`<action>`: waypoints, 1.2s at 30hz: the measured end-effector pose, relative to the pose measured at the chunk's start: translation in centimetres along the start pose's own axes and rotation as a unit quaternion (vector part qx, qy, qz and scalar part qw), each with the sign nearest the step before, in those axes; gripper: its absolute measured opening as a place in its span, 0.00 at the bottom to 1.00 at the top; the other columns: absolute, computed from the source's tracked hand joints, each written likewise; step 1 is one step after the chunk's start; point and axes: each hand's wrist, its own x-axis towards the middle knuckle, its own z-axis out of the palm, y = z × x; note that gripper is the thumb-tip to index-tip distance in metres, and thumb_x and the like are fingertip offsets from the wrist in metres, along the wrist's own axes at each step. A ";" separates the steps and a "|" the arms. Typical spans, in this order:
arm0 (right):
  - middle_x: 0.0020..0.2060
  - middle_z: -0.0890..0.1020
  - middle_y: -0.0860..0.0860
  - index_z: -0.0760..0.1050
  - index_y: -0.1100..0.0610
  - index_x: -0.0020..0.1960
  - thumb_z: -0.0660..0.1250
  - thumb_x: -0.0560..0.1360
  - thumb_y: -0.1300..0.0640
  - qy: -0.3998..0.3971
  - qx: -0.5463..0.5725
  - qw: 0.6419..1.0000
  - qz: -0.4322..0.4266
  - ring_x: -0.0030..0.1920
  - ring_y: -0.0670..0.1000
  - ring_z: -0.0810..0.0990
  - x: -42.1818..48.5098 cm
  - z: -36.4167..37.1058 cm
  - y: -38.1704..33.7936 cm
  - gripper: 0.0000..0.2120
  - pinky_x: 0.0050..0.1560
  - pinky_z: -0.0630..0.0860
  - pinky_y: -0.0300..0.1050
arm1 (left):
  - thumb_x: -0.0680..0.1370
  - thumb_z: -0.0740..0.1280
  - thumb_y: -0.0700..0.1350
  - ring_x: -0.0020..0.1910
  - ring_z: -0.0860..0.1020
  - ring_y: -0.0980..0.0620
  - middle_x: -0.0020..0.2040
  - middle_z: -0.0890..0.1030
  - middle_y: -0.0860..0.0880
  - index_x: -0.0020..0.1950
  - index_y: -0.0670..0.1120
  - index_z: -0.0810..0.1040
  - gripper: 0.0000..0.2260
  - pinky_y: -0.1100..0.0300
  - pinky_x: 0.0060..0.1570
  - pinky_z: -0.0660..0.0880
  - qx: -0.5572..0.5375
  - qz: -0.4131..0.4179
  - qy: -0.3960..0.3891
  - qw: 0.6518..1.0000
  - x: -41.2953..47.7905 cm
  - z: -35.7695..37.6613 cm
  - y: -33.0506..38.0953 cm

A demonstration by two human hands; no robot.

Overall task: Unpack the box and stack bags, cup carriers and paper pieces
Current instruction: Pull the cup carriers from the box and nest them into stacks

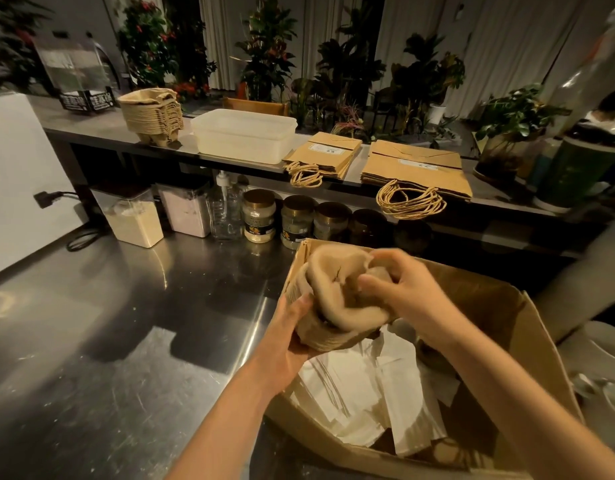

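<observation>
Here the left hand (289,332) and right hand (403,284) grip the carriers (335,289) over the box (493,303), the stack (152,114) far ahead-left.

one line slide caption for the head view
Left hand and right hand hold stacked cup carriers over the cardboard box.

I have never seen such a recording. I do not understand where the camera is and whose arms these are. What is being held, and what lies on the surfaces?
There is no machine here. A person wears one camera on the head, looking forward and down, so the arms are their own. The left hand and the right hand both grip a bundle of brown cup carriers above an open cardboard box, which stands on a steel counter. White paper pieces lie inside the box. On the raised shelf behind are another stack of cup carriers, a white plastic tub and two piles of paper bags.
</observation>
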 end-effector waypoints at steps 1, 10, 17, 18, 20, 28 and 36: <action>0.55 0.78 0.47 0.72 0.51 0.62 0.69 0.75 0.53 0.010 -0.024 1.000 0.008 0.49 0.46 0.81 0.1 1.0 0.9 0.17 0.45 0.82 0.42 | 0.53 0.82 0.62 0.56 0.82 0.48 0.58 0.82 0.49 0.68 0.59 0.69 0.46 0.53 0.44 0.80 0.017 0.004 -0.006 1.000 -0.2 0.0 0.0; 0.51 0.75 0.45 0.64 0.50 0.67 0.60 0.80 0.60 0.024 0.057 0.994 0.092 0.49 0.46 0.78 -0.7 3.9 2.8 0.17 0.46 0.80 0.41 | 0.68 0.65 0.70 0.60 0.79 0.43 0.60 0.81 0.45 0.63 0.55 0.77 0.29 0.43 0.58 0.76 0.067 -0.054 0.003 0.996 -0.2 0.1 0.1; 0.56 0.74 0.46 0.64 0.50 0.69 0.57 0.82 0.54 -0.006 0.039 0.996 0.084 0.50 0.43 0.76 -1.7 3.1 3.7 0.15 0.44 0.77 0.35 | 0.74 0.67 0.60 0.57 0.81 0.45 0.59 0.80 0.45 0.62 0.56 0.72 0.18 0.50 0.51 0.79 0.110 -0.054 -0.030 0.992 0.4 0.3 -0.7; 0.56 0.75 0.46 0.65 0.50 0.68 0.56 0.82 0.52 -0.011 0.042 0.995 0.088 0.50 0.43 0.76 -1.5 2.6 4.0 0.15 0.43 0.76 0.35 | 0.74 0.65 0.59 0.56 0.81 0.45 0.58 0.81 0.45 0.62 0.56 0.73 0.18 0.50 0.53 0.78 0.111 -0.053 -0.023 0.992 0.5 0.1 -0.9; 0.56 0.75 0.47 0.67 0.51 0.67 0.55 0.82 0.50 0.007 0.038 0.994 0.102 0.51 0.44 0.76 -0.3 1.1 5.3 0.15 0.46 0.77 0.37 | 0.72 0.67 0.62 0.58 0.81 0.45 0.58 0.82 0.46 0.65 0.54 0.73 0.24 0.46 0.59 0.76 0.104 -0.047 -0.009 0.993 0.5 -0.2 -0.8; 0.68 0.69 0.60 0.61 0.62 0.73 0.62 0.79 0.58 0.046 -0.283 0.933 0.216 0.66 0.61 0.71 5.2 -6.7 17.9 0.24 0.65 0.71 0.52 | 0.73 0.63 0.60 0.62 0.76 0.41 0.62 0.78 0.43 0.67 0.54 0.74 0.24 0.45 0.53 0.76 -0.008 -0.006 0.057 0.998 0.5 0.0 -0.1; 0.78 0.50 0.55 0.45 0.53 0.79 0.61 0.79 0.61 -0.067 -0.405 0.876 0.253 0.76 0.61 0.54 5.5 -7.3 22.8 0.35 0.73 0.59 0.58 | 0.75 0.62 0.60 0.63 0.75 0.41 0.65 0.77 0.43 0.68 0.54 0.73 0.23 0.51 0.45 0.79 -0.034 0.010 0.084 0.996 0.6 0.0 -0.3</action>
